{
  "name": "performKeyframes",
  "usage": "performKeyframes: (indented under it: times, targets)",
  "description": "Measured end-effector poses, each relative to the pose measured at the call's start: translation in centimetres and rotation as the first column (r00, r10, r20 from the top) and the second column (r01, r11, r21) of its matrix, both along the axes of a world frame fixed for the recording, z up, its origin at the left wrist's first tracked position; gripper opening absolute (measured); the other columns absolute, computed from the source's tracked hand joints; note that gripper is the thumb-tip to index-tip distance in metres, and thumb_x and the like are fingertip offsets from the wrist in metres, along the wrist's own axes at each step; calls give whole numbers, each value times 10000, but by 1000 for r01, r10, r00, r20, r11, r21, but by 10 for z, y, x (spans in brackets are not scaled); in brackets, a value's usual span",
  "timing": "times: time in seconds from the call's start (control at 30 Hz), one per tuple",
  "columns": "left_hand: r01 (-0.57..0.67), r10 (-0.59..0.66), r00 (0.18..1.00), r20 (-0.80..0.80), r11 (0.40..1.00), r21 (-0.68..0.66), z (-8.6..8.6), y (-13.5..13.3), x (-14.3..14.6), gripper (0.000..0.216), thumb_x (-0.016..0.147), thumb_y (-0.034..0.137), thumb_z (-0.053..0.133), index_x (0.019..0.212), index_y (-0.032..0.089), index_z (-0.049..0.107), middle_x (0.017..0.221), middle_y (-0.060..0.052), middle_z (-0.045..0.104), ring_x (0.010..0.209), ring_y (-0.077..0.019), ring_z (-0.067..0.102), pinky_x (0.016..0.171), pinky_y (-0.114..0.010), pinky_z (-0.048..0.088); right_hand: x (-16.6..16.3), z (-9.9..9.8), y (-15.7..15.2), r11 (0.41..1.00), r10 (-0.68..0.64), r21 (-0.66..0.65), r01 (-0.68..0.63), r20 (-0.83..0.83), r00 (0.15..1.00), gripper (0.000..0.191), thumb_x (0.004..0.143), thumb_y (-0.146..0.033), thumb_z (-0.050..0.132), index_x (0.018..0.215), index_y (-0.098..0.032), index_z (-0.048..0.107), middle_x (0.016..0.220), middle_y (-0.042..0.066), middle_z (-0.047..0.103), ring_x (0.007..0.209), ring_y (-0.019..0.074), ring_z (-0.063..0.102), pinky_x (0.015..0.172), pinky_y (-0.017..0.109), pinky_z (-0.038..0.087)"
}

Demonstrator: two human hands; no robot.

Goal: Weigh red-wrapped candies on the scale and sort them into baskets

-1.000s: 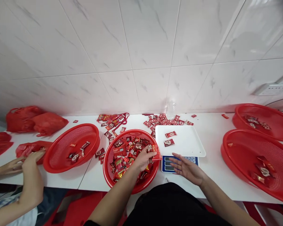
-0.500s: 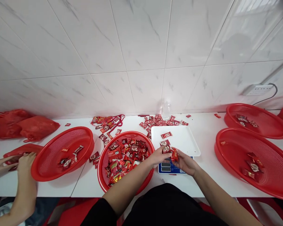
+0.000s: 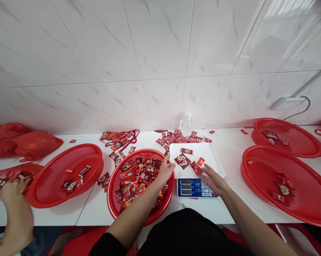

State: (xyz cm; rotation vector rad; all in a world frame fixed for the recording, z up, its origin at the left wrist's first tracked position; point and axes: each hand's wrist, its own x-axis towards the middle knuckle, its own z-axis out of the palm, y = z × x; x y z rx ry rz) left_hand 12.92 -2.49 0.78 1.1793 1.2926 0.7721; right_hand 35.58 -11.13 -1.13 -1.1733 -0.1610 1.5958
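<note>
Left grip: loosely open with nothing in it that I can see. It hovers over the right rim of the middle basket, and my fingertips point at the left edge of the scale tray.
Right grip: wide, with fingers spread flat and holding nothing. It lies over the near edge of the tray and the top of the scale's keypad.
Candy packets: a few red ones lie loose on the white tray. The nearest packet is just at my right fingertips; I cannot tell whether I touch it.
Scale: a blue front with its display panels facing me. It stands on the white surface between the middle basket and the right-hand baskets.
Middle basket: red mesh, heaped with mixed red wrapped sweets, and my left forearm crosses it.
Left basket: red, with only a few packets inside.
Right baskets: two of them, one behind the other, each holding a small cluster of packets.
Loose sweets: scattered along the wall behind the tray and the middle basket.
Another person's hands: at the far left, on a red bag of packets.
Red bags: piled against the wall at the left.
</note>
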Motion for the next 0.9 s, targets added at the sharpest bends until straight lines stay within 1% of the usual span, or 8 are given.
performKeyframes:
  times: [0.1,0.17,0.27,0.33,0.43,0.67,0.8,0.9]
  targets:
    - [-68,104,974,-201,982,177,-20,4,-26,571,737,217,596,1283,196,430,1304,-115,465,1121,-214,501,941,-328,393,-3,4,6,1000,5,19,-5,3,1000,588,738,-306,702,1259,-325,433,1268,11,573,1099,175,585,961,316,483]
    - [10,86,916,-391,972,237,-32,5,-46,522,743,222,578,1250,180,463,1311,-117,456,1192,-229,444,1002,-349,339,-7,10,9,995,92,36,-92,14,996,529,751,-343,685,1235,-340,471,1341,0,512,1142,194,555,975,341,471]
    - [159,7,725,-689,971,178,-45,3,-76,530,746,257,579,1258,184,463,1381,-127,388,1314,-271,295,1072,-401,224,-13,18,8,971,234,49,-236,32,972,483,765,-376,666,1218,-330,505,1374,14,478,1163,220,537,991,377,449]
    - [190,-42,582,-812,978,85,-51,0,-92,600,756,320,581,1316,198,406,1450,-136,292,1365,-305,177,1084,-449,165,-16,19,1,952,301,41,-302,26,953,494,774,-382,654,1236,-303,498,1335,52,519,1157,227,543,997,390,437]
    - [197,-114,467,-877,980,-23,-55,-3,-107,718,773,449,553,1395,210,285,1497,-152,188,1385,-326,97,1079,-482,138,-17,15,-15,925,380,25,-379,-14,925,516,796,-385,629,1275,-277,469,1285,86,561,1162,233,539,1007,401,423]
    - [282,-256,375,-891,947,-153,-59,13,-99,869,759,607,490,1450,224,128,1507,-159,152,1389,-333,60,1078,-521,73,-16,0,-52,905,417,-50,-422,-92,904,544,815,-369,614,1312,-254,424,1269,91,574,1157,239,542,1014,411,422]
    - [289,-202,276,-940,950,-119,-60,20,-85,709,789,526,501,1396,227,289,1443,-196,272,1349,-379,177,1040,-579,101,-18,0,-57,905,414,-67,-420,-87,906,573,812,-368,619,1327,-252,398,1249,90,589,1134,236,560,1012,411,423]
    - [327,-187,278,-942,941,-90,-58,20,-81,529,797,367,539,1296,232,429,1355,-176,388,1268,-360,331,1014,-527,220,-22,3,-54,904,419,-60,-424,-84,904,588,806,-370,626,1330,-242,391,1250,96,587,1126,237,566,1009,408,426]
